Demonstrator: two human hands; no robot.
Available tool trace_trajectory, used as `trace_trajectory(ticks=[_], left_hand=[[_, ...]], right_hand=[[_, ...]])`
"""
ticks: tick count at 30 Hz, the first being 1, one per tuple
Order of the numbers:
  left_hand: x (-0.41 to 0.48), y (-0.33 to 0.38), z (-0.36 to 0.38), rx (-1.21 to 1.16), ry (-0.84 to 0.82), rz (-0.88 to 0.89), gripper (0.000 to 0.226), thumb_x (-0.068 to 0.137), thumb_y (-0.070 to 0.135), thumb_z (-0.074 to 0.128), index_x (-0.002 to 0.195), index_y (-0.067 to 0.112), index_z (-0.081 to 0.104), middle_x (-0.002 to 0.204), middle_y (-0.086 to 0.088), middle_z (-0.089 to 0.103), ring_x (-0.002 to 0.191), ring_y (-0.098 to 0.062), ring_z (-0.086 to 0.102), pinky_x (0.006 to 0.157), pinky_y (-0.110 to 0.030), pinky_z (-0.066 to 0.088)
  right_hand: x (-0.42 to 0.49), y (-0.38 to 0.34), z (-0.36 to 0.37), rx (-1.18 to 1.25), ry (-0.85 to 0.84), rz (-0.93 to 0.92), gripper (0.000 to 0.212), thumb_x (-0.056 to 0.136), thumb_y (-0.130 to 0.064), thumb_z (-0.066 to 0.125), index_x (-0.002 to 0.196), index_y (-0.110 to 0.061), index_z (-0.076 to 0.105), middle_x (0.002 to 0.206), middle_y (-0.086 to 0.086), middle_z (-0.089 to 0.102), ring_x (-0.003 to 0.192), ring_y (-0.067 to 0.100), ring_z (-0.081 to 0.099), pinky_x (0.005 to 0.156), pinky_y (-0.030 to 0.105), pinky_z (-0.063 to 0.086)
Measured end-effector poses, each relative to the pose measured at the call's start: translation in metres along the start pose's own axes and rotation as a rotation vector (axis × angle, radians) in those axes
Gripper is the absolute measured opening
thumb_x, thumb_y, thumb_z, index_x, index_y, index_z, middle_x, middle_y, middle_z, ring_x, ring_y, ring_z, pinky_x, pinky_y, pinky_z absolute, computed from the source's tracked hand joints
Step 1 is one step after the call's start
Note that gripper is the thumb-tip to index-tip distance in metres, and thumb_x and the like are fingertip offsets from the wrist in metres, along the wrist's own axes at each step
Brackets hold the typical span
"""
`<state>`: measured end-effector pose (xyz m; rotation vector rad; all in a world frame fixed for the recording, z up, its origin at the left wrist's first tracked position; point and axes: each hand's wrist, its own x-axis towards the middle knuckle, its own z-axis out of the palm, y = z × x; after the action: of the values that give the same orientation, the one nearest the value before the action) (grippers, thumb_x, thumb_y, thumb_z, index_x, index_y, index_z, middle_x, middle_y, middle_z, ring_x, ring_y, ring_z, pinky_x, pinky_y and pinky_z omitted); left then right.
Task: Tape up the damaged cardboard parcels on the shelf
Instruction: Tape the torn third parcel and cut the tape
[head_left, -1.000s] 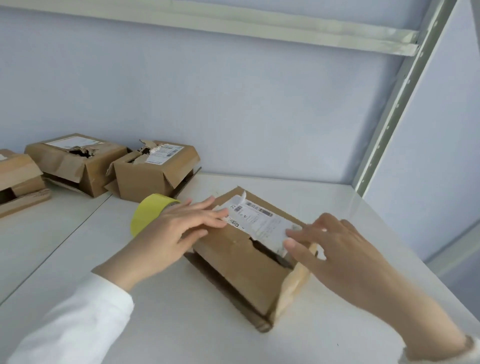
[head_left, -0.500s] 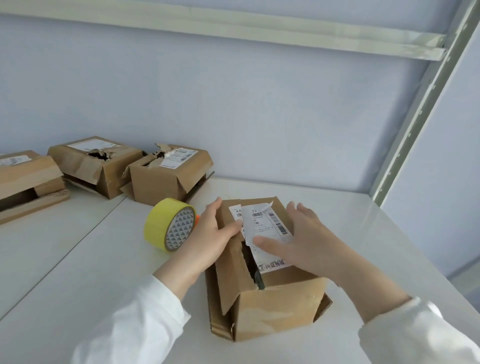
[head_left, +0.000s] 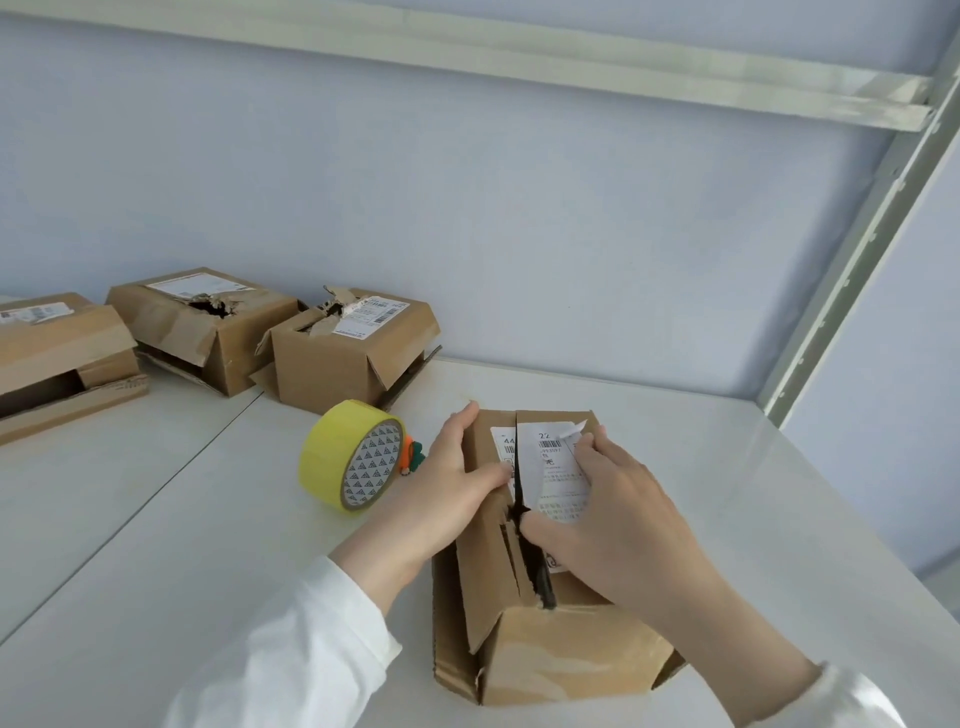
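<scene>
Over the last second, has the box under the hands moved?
Yes. The box has turned: it lay skewed to the wall, now its split points toward it.

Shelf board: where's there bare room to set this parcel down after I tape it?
Bare board lies right of the near parcel, out to the upright post, and front left, between the tape roll and the seam. The strip behind it along the wall is free too. Back left is crowded: three damaged parcels stand close together.
</scene>
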<state>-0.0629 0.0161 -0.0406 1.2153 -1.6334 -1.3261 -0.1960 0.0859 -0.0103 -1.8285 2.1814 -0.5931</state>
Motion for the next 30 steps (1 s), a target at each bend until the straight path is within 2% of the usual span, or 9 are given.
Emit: trace_trajectory(ticks=[2,4,6,11,14,16,22,25,30], left_hand=[[-0.005,0.001,0.007,0.018,-0.013,0.032,0.069,0.097,0.027,0.049,0.15,0.035,0.007,0.158,0.009,0.014,0.143,-0.012,0.021,0.115,-0.033,0.023],[-0.004,0.001,0.014,-0.004,-0.006,0.059,0.068,0.1,0.028,0.042,0.15,0.032,-0.004,0.158,0.008,-0.011,0.146,-0.009,-0.006,0.119,-0.033,0.004],[-0.004,0.0,0.02,-0.05,-0.005,0.072,0.066,0.102,0.03,0.036,0.149,0.031,-0.009,0.156,0.01,-0.02,0.144,-0.007,-0.014,0.119,-0.035,-0.002],[0.001,-0.016,0.016,-0.11,0.009,0.042,0.065,0.101,0.041,0.029,0.15,0.028,-0.011,0.156,0.012,-0.014,0.145,-0.008,-0.004,0.12,-0.037,0.005],[0.008,-0.035,0.001,-0.169,0.064,-0.048,0.055,0.104,0.029,0.017,0.15,0.012,-0.008,0.159,-0.005,-0.015,0.146,-0.017,-0.007,0.116,-0.032,0.0],[0.003,-0.028,0.001,-0.058,0.06,0.001,0.058,0.104,0.034,0.019,0.151,0.014,-0.009,0.157,-0.001,-0.019,0.145,-0.016,-0.012,0.115,-0.032,-0.002],[-0.005,-0.013,0.027,-0.153,0.039,0.033,0.073,0.1,0.04,0.038,0.15,0.027,-0.014,0.157,0.009,-0.018,0.144,-0.012,-0.018,0.119,-0.037,-0.004],[-0.005,-0.01,0.031,-0.292,0.03,0.018,0.086,0.088,0.051,0.048,0.149,0.032,-0.01,0.159,0.008,-0.004,0.147,-0.011,-0.005,0.12,-0.041,0.004],[0.008,-0.007,0.025,-0.061,0.077,0.019,0.057,0.103,0.036,0.025,0.151,0.018,0.0,0.156,0.009,-0.003,0.144,-0.006,-0.01,0.115,-0.028,-0.008]], right_hand=[[0.0,0.0,0.0,0.007,0.01,-0.02,0.071,0.069,-0.051,0.057,0.132,-0.021,0.041,0.142,-0.007,0.036,0.131,0.017,0.032,0.104,0.031,0.035],[0.0,0.001,0.0,-0.015,0.003,-0.042,0.074,0.072,-0.052,0.056,0.136,-0.019,0.038,0.146,-0.007,0.033,0.134,0.019,0.029,0.107,0.031,0.032],[0.001,0.003,0.001,-0.053,-0.017,-0.069,0.077,0.074,-0.058,0.051,0.139,-0.02,0.036,0.152,-0.007,0.025,0.138,0.021,0.024,0.109,0.033,0.03],[0.002,0.016,-0.015,0.047,-0.083,-0.12,0.062,0.086,-0.059,0.04,0.142,-0.033,0.037,0.155,-0.017,0.007,0.144,0.009,0.012,0.112,0.023,0.017],[0.003,0.033,-0.022,0.314,0.013,-0.059,0.05,0.087,-0.048,0.053,0.136,-0.042,0.041,0.15,-0.025,0.018,0.137,0.0,0.027,0.101,0.017,0.024],[0.005,0.044,-0.02,0.527,0.038,0.056,0.058,0.086,-0.044,0.058,0.139,-0.039,0.037,0.149,-0.021,0.029,0.132,0.0,0.035,0.098,0.019,0.028],[0.007,0.06,-0.009,1.059,-0.291,0.312,0.074,0.067,-0.049,0.064,0.137,-0.031,0.045,0.106,-0.01,0.071,0.09,0.012,0.07,0.067,0.023,0.054],[0.009,0.059,0.0,1.212,-0.285,0.406,0.052,0.081,-0.046,0.058,0.127,-0.023,0.055,0.091,-0.005,0.075,0.069,0.012,0.072,0.05,0.02,0.052],[-0.002,0.064,0.002,1.368,-0.3,0.412,0.039,0.088,-0.043,0.054,0.114,-0.018,0.066,0.095,0.003,0.074,0.069,0.016,0.071,0.058,0.026,0.054]])
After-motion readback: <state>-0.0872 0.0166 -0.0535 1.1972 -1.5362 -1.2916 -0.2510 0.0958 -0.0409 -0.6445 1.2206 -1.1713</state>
